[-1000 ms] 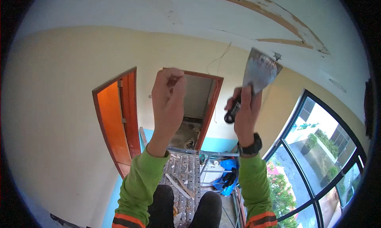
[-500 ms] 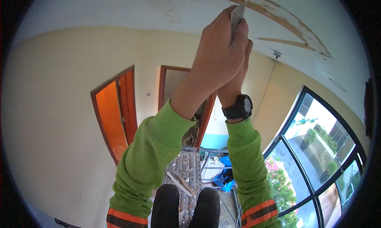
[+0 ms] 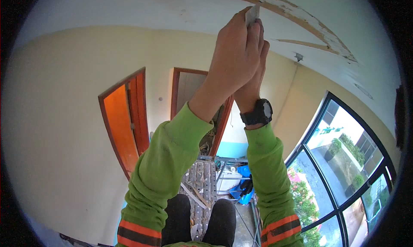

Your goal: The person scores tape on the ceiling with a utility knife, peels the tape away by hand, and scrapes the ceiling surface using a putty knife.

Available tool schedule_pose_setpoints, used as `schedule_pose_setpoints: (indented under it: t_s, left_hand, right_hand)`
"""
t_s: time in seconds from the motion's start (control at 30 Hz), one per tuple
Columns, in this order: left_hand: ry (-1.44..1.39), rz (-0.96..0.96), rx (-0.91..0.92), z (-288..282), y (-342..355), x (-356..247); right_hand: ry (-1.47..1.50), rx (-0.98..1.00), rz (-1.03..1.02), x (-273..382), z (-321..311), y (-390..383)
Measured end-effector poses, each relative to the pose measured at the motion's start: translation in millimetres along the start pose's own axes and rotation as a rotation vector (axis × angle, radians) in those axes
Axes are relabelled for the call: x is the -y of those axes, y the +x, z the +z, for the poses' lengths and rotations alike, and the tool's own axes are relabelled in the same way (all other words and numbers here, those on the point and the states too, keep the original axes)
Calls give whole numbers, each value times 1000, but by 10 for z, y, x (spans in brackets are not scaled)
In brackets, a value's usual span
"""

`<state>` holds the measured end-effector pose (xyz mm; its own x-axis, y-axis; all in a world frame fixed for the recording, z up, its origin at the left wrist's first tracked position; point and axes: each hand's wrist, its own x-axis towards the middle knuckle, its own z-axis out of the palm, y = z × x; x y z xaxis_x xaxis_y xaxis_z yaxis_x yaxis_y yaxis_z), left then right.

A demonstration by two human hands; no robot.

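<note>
Both my arms, in green sleeves with orange and dark bands, reach up toward the white ceiling. My left hand [image 3: 237, 49] is closed round a scraper [image 3: 252, 15], whose flat grey blade juts out above the fingers; its handle is hidden. Pressed close behind it, my right hand [image 3: 254, 81] wears a black watch [image 3: 258, 112] at the wrist. That hand is largely covered by the left one, its visible fingers curled in at the same tool. The blade's tip appears at a stripped brown band [image 3: 297, 20] in the ceiling; contact is hard to judge.
Below my knees lies a perforated metal scaffold plank [image 3: 206, 174] with loose strips [image 3: 194, 196] on it. Blue items [image 3: 244, 191] lie beyond scaffold bars. An orange-brown door [image 3: 118, 126] is at left, a dark-framed window [image 3: 340, 161] at right. A small fixture [image 3: 298, 57] hangs from the ceiling.
My hands and the scraper have shifted slightly left in the picture, and the room's view has moved a little with them. The hold looks the same.
</note>
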<state>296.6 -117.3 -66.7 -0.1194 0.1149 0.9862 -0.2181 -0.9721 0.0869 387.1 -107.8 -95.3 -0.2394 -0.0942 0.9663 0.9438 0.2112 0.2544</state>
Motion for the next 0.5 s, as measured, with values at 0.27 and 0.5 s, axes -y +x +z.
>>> schedule_pose_setpoints:
  t_s: [0.27,0.5]
  left_hand:
    - [84,-32,17,14,23,-30]
    - [159,212,-167,222,147,134]
  right_hand:
    - [13,32,28,-7,-13,-6]
    - [95,52,-62,-25,-111,-59]
